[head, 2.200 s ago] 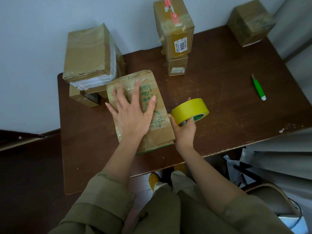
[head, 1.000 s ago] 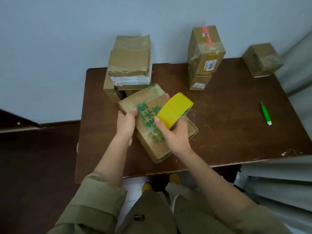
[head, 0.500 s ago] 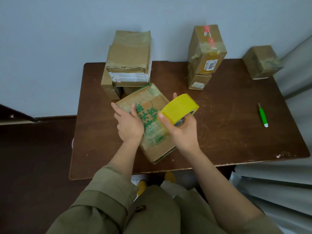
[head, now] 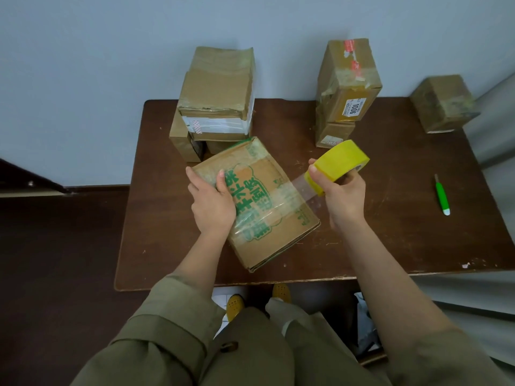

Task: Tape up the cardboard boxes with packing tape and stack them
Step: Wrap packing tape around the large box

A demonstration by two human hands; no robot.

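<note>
A flat cardboard box (head: 274,218) with green print lies at an angle near the front of the brown table (head: 390,240). My left hand (head: 213,203) presses on the box's left part, thumb on the top face. My right hand (head: 342,196) grips a yellow roll of packing tape (head: 338,165) just right of the box. A clear strip of tape (head: 303,185) stretches from the roll onto the box top.
A stack of taped boxes (head: 216,101) stands at the back left, touching the box's far corner. Two stacked boxes (head: 347,87) stand at the back middle, a single box (head: 443,103) at the back right. A green cutter (head: 442,195) lies at the right.
My right hand has moved the roll to the right, off the box, and a strip of tape now spans from box to roll. My left hand stays on the box.
</note>
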